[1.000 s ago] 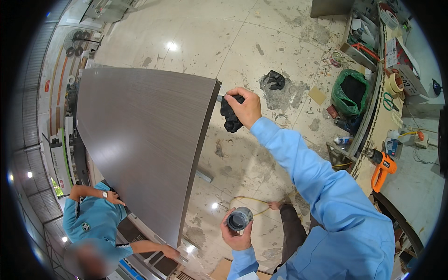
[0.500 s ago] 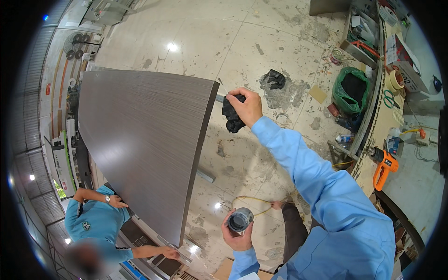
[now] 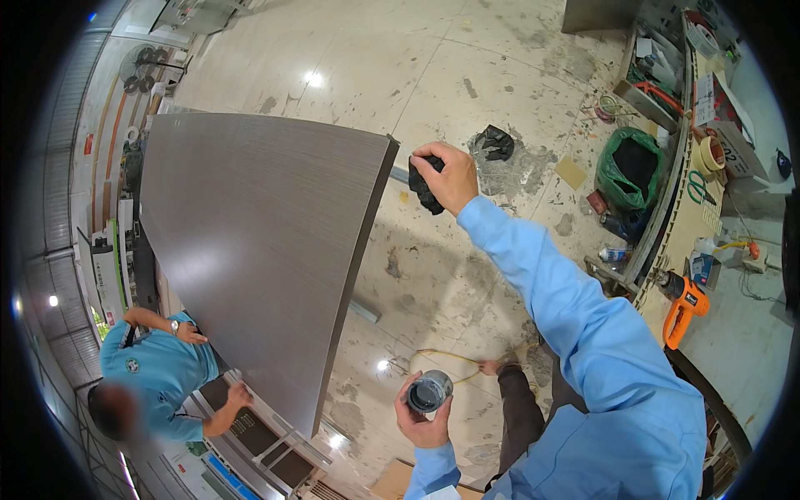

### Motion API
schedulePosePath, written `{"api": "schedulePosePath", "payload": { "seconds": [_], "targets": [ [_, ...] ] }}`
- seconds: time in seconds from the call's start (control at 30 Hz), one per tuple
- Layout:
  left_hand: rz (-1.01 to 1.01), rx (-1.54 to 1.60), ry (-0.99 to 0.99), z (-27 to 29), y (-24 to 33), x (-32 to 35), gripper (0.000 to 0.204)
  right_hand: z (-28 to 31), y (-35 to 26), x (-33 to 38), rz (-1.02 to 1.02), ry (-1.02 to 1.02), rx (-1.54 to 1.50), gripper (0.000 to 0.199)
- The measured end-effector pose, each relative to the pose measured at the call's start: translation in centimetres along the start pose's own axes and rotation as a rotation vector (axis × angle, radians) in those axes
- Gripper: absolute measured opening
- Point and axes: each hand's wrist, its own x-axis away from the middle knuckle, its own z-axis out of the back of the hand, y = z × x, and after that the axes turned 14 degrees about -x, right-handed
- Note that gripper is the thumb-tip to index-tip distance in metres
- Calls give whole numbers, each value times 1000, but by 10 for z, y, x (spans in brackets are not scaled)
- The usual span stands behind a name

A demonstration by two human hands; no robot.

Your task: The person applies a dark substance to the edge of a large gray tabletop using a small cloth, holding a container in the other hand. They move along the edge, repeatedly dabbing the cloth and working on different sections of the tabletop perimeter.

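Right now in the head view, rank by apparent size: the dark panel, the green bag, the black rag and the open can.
1. dark panel, by far the largest
2. green bag
3. black rag in the right hand and open can in the left hand: look alike, and the can is nearer the camera, so unranked.

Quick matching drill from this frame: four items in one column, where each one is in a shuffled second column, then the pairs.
Items:
1. black cloth
2. round can
3. orange power tool
4. green bag

Places:
A. on the bench at the right
B. in the right hand, at the corner of the dark panel
C. on the floor beside the bench
D. in the left hand, low and close to the body

Pairs: 1-B, 2-D, 3-A, 4-C
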Motion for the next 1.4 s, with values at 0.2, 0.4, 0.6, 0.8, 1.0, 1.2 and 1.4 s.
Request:
{"api": "schedulePosePath", "payload": {
  "seconds": [0.2,0.4,0.6,0.8,1.0,1.2,1.4],
  "targets": [
    [-22,1,-3,-1,2,1,79,5,-2,-8,-32,-165,50,13],
    [-16,-8,1,-1,1,1,78,12,0,-9,-15,-188,101,14],
    [-2,-15,5,0,-2,4,78,11,0,-6,13,-104,91,13],
    [-15,5,16,1,-3,5,79,16,5,-15,6,-274,157,12],
    [-18,-9,18,0,-2,5,78,8,-9,1,36,-262,140,11],
    [8,-20,14,1,-4,8,77,6,-20,14,17,-358,115,11],
    [-1,-10,29,3,-4,11,76,6,-10,7,79,-339,151,11]
  ]
}}
